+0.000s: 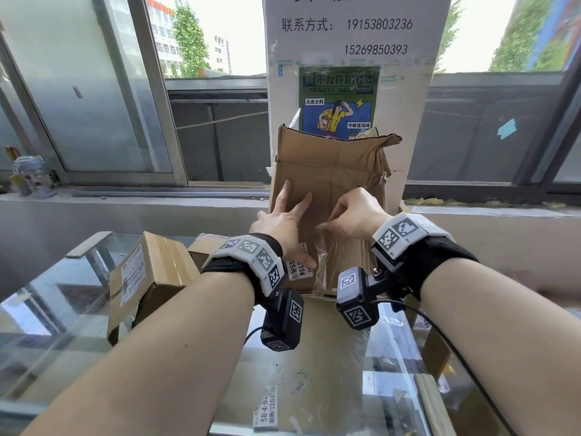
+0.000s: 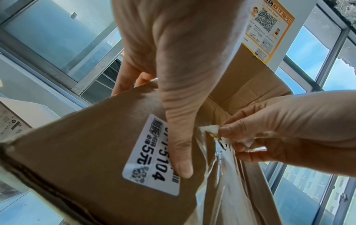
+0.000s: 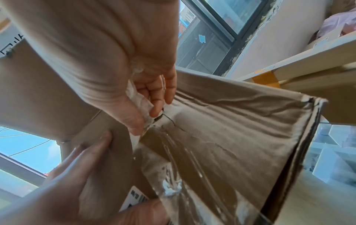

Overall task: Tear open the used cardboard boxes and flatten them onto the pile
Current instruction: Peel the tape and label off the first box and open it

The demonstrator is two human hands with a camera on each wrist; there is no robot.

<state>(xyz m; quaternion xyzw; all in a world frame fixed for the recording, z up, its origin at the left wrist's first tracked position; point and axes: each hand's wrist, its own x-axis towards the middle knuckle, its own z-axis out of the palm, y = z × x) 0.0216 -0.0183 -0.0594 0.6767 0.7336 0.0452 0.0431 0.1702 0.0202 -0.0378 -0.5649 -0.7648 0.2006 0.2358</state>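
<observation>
A creased brown cardboard box (image 1: pixel 327 171) stands upright on the glass counter against a white pillar, its top flaps open. My left hand (image 1: pixel 283 221) lies flat on its near face with fingers spread straight; the thumb presses a white label (image 2: pixel 154 161). My right hand (image 1: pixel 352 215) pinches a strip of clear packing tape (image 2: pixel 217 137) lifted off the box's seam, thumb against forefinger. The tape (image 3: pixel 146 106) stretches down the box face (image 3: pixel 221 137), crinkled and shiny.
Two other brown boxes (image 1: pixel 147 278) lie to the left on the glass counter (image 1: pixel 47 335). Flat cardboard (image 1: pixel 314 357) lies under my wrists. A decorated jar (image 1: pixel 30 176) stands on the window sill at far left. Windows run behind the pillar (image 1: pixel 345 89).
</observation>
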